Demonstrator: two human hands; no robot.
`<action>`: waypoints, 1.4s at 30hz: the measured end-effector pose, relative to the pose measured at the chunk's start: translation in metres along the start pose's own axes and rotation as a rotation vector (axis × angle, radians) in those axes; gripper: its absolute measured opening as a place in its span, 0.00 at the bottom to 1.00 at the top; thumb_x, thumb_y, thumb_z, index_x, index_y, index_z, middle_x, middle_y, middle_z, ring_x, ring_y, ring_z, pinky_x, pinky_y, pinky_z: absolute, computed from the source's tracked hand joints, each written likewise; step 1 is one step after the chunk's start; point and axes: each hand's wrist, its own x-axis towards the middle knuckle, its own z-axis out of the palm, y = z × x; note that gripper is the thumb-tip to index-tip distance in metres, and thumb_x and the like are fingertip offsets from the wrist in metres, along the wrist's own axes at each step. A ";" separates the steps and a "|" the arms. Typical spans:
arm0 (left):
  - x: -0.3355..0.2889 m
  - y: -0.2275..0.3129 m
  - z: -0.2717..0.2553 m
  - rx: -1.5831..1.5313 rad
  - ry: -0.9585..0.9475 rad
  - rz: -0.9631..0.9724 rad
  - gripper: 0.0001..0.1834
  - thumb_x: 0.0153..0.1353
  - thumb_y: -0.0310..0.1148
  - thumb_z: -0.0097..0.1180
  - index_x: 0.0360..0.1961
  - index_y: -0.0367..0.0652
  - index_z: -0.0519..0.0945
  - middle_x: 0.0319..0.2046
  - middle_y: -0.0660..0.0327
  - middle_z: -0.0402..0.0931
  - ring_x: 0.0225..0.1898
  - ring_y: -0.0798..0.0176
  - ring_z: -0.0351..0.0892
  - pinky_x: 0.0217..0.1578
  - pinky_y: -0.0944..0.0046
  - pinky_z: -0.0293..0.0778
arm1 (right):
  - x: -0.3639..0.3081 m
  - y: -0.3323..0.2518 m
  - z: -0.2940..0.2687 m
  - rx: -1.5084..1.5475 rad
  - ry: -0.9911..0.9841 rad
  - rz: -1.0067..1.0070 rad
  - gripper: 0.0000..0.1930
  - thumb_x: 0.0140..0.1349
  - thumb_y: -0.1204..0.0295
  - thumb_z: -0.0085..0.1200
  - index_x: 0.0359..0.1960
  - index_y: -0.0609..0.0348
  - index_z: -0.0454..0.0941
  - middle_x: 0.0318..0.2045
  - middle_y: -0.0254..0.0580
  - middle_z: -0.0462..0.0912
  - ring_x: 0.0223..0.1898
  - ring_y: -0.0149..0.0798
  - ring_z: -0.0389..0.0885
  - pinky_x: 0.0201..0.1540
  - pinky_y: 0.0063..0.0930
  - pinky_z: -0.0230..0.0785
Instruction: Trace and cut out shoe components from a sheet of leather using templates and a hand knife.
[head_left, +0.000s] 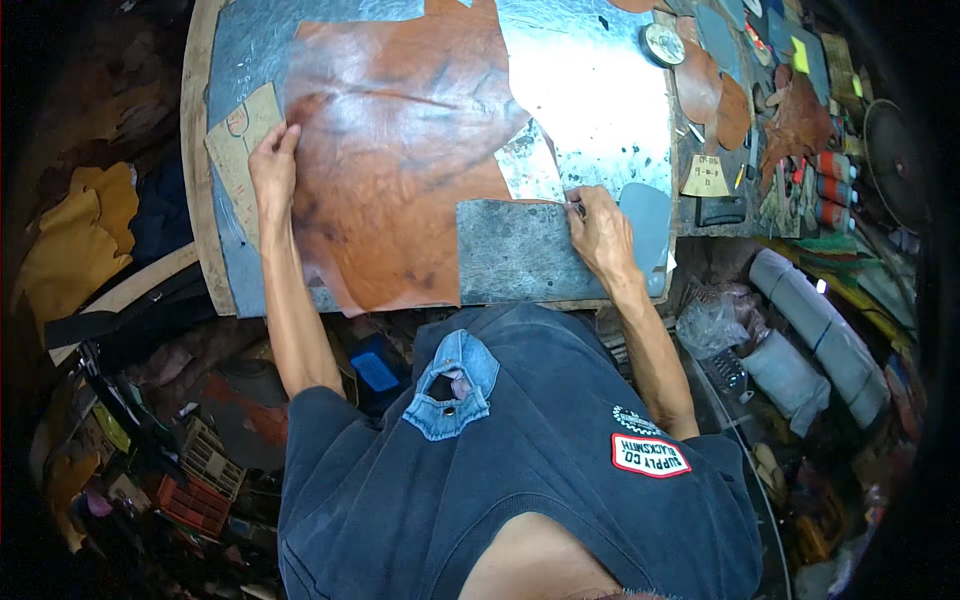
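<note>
The tan card [235,160] is at the left; beside it, the left hand [271,168] has finger and thumb nearly together at the edge of the brown leather [400,150]; I cannot tell if they pinch; the leather lies on the table [610,120]; keep it flat, pull softly; the right hand [603,232] is curled, its grip hidden, by the pale spotted piece [530,165].

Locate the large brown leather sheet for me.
In the head view, the large brown leather sheet lies left of centre on the worktable, between the tan card on its left and the dark grey panel at its lower right.
</note>
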 end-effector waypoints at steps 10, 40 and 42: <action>0.026 0.019 0.034 0.349 0.201 0.547 0.21 0.60 0.35 0.58 0.51 0.33 0.78 0.44 0.47 0.79 0.49 0.46 0.76 0.52 0.54 0.70 | -0.010 -0.015 0.013 -0.025 0.017 0.038 0.07 0.59 0.74 0.57 0.39 0.60 0.77 0.37 0.50 0.80 0.34 0.52 0.81 0.37 0.43 0.73; -0.134 0.038 0.142 0.374 -0.475 0.931 0.22 0.56 0.42 0.63 0.50 0.44 0.81 0.60 0.57 0.72 0.68 0.47 0.58 0.66 0.42 0.51 | -0.003 -0.004 0.013 0.035 0.034 -0.038 0.18 0.61 0.70 0.57 0.54 0.45 0.79 0.28 0.44 0.74 0.26 0.45 0.78 0.29 0.39 0.74; -0.135 0.038 0.143 0.380 -0.477 0.905 0.22 0.57 0.41 0.63 0.51 0.44 0.81 0.60 0.56 0.72 0.68 0.47 0.58 0.66 0.42 0.50 | -0.003 -0.005 0.014 0.024 0.040 -0.040 0.18 0.61 0.70 0.57 0.54 0.45 0.79 0.27 0.44 0.74 0.26 0.45 0.78 0.28 0.39 0.74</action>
